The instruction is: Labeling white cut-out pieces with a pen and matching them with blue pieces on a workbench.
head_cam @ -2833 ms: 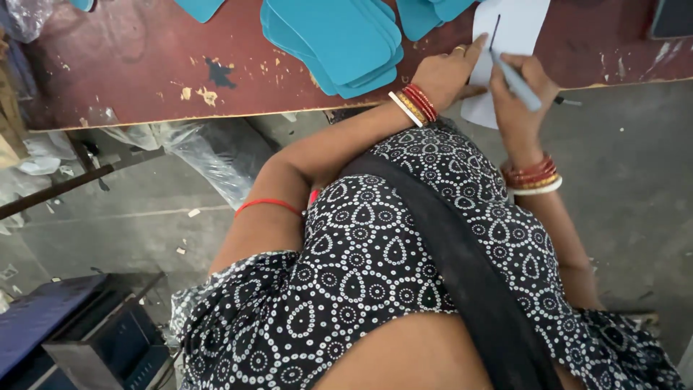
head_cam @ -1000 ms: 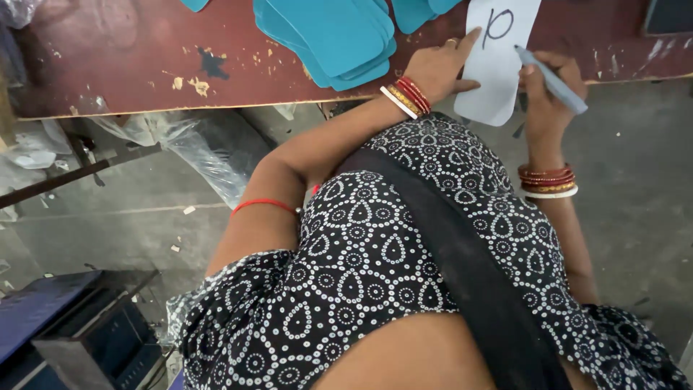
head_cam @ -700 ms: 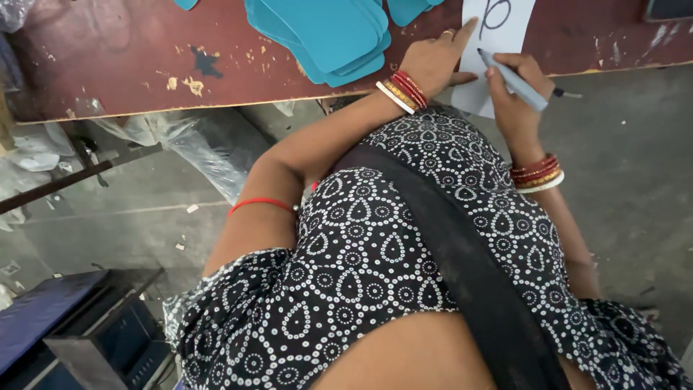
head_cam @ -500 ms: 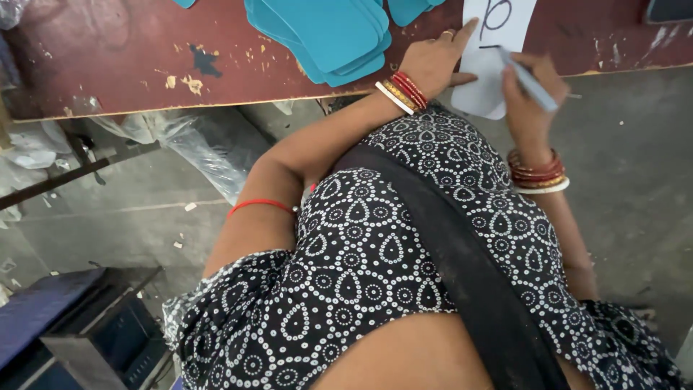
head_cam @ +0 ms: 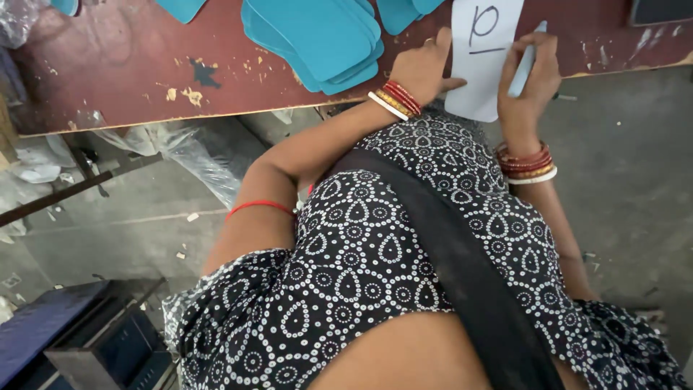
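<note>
Head view: a white paper sheet (head_cam: 482, 61) marked with dark pen strokes overhangs the worn red table (head_cam: 130, 65) edge. The left hand (head_cam: 426, 66) presses flat on it; the right hand (head_cam: 530, 76) grips a light-blue pen (head_cam: 525, 61) beside stacked turquoise insoles (head_cam: 317, 36).

Maroon table (head_cam: 130, 65): paper (head_cam: 482, 79), perhaps insoles (head_cam: 317, 36)

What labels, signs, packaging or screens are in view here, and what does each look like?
Paper slip: white, rectangular, dark hand-drawn marks, overhanging the red-brown table's edge; left hand pins it, right hand holds a light pen on it.
Plastic wrapping: clear, crumpled, under the table.
Dark flat rectangle: top right corner, possibly a screen; cannot tell.
</note>
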